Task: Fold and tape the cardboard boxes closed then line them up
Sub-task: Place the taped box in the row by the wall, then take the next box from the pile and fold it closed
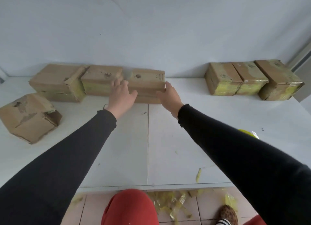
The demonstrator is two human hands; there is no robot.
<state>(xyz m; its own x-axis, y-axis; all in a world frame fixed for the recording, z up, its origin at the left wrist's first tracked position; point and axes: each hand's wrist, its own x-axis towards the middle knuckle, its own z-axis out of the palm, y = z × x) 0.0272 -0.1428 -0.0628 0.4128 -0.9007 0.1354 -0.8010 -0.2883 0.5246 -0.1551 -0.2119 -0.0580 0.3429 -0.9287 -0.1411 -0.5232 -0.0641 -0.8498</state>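
Observation:
A brown cardboard box (148,83) stands against the wall at the back of the white table (127,149). My left hand (122,94) grips its left front corner and my right hand (169,97) presses its right side. To its left sit a second box (101,79) and a larger box (55,83) with a torn flap. A loose box (28,117) lies tilted at the left edge with one end open. At the back right, three taped boxes (252,80) stand side by side, yellow tape on their fronts.
A yellow tape roll (249,134) peeks out from behind my right sleeve. Scraps of yellow tape (198,175) lie on the table and litter the tiled floor (173,204) below. The wall runs right behind the boxes.

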